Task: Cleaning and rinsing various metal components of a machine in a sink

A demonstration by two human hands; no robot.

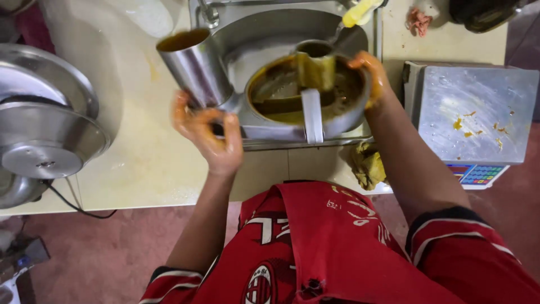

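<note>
A round steel bowl (351, 115) smeared with yellow-brown paste sits in the sink (270, 31). A small steel cup (315, 65) with a flat white handle (312, 115) rests across the bowl, coated in the same paste. My right hand (371, 73), stained orange, grips the bowl's far right rim. My left hand (208, 135), also stained and motion-blurred, hovers with curled fingers just below a tall steel container (194, 67) standing on the counter at the sink's left edge. Whether it touches that container is unclear.
A steel-topped weighing scale (478, 107) with paste specks stands to the right. A stained yellow rag (368, 166) lies at the counter's front edge. Large steel pots (45, 129) and a black cable (73, 205) occupy the left. A yellow-handled tool (360, 11) leans behind the sink.
</note>
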